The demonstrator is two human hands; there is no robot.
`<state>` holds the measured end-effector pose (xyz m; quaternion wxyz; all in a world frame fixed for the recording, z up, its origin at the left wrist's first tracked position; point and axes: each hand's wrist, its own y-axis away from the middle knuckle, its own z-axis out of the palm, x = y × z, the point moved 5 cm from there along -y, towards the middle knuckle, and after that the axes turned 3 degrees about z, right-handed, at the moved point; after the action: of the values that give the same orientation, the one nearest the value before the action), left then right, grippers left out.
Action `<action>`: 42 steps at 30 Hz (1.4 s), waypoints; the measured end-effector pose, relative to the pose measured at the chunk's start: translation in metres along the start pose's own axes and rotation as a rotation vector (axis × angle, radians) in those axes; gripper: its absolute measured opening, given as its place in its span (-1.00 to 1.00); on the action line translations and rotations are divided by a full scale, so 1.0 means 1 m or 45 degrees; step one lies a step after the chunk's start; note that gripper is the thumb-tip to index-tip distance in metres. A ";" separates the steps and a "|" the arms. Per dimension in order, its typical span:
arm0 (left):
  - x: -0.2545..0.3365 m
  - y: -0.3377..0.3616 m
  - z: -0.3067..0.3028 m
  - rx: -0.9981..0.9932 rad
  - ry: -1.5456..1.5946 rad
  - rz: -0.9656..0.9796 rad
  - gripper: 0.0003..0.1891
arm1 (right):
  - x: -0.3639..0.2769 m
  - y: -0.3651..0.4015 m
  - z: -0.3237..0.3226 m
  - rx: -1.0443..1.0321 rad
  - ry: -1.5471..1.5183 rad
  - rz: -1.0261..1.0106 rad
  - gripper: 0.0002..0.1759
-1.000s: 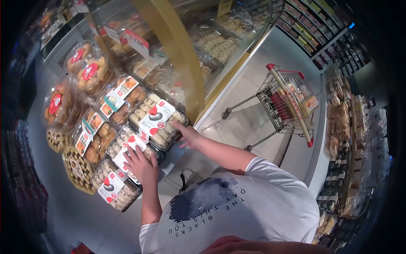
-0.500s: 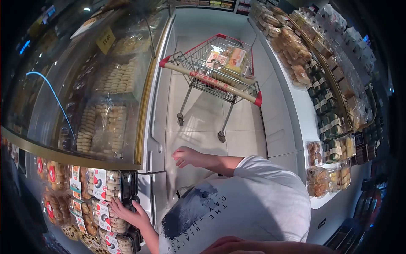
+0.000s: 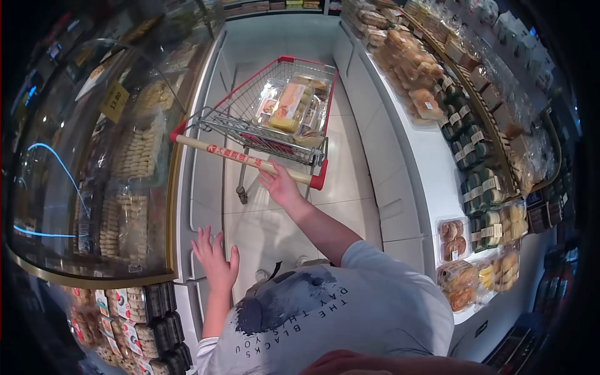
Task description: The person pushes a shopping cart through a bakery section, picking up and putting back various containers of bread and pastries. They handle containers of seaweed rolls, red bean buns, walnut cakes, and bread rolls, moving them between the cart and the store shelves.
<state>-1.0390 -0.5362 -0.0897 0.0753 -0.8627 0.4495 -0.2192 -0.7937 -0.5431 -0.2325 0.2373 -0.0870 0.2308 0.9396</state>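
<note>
My right hand (image 3: 280, 185) reaches forward and touches the handle (image 3: 247, 160) of a red wire shopping cart (image 3: 269, 119), its fingers only loosely on the bar. The cart holds several clear packs of baked goods (image 3: 289, 106). My left hand (image 3: 214, 257) hangs open in the air over the floor, fingers spread, holding nothing. It is beside the glass bakery counter (image 3: 112, 175) and above the stacked cookie boxes (image 3: 134, 319) at the lower left.
A curved glass case of pastries with a price tag (image 3: 115, 102) runs along the left. A white shelf (image 3: 431, 162) with bagged breads and boxed cakes lines the right. The tiled aisle (image 3: 275, 44) runs ahead beyond the cart.
My left hand has let go of the cookie boxes and lifted away, open. My right hand has moved forward onto the cart handle. The view has turned toward the aisle.
</note>
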 end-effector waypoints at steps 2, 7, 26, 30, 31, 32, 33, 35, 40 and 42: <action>0.002 -0.003 0.006 -0.031 0.019 0.013 -0.59 | -0.008 0.011 -0.005 -0.013 0.008 0.007 -0.61; -0.021 -0.008 0.016 -0.031 0.064 -0.059 -0.58 | -0.041 0.039 -0.030 0.007 0.079 -0.026 -0.65; 0.003 -0.088 0.097 -0.467 0.436 0.445 -0.40 | -0.171 0.182 -0.106 0.887 0.239 -0.623 -0.65; 0.035 -0.065 0.109 -0.651 0.661 0.722 -0.41 | -0.114 0.185 -0.063 0.823 0.386 -0.465 -0.70; 0.045 -0.060 0.109 -0.660 0.628 0.832 -0.41 | -0.105 0.182 -0.057 0.794 0.391 -0.468 -0.70; 0.052 -0.055 0.108 -0.666 0.594 0.941 -0.42 | -0.105 0.182 -0.060 0.831 0.361 -0.575 -0.72; 0.054 -0.051 0.110 -0.701 0.577 0.961 -0.42 | -0.107 0.180 -0.065 0.867 0.331 -0.683 -0.73; 0.057 -0.042 0.117 -0.768 0.539 1.001 -0.41 | -0.119 0.185 -0.077 0.964 0.323 -0.827 -0.76; 0.037 -0.032 0.133 -0.843 0.566 0.732 -0.40 | -0.166 0.221 -0.098 1.096 0.451 -0.861 -0.79; 0.033 -0.031 0.136 -0.875 0.551 0.672 -0.40 | -0.180 0.234 -0.106 1.108 0.498 -0.817 -0.78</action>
<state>-0.9387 -0.5541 -0.1902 -0.2562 -0.6288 0.7047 -0.2060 -0.7444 -0.8491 -0.1846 0.4775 -0.2192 0.5979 0.6053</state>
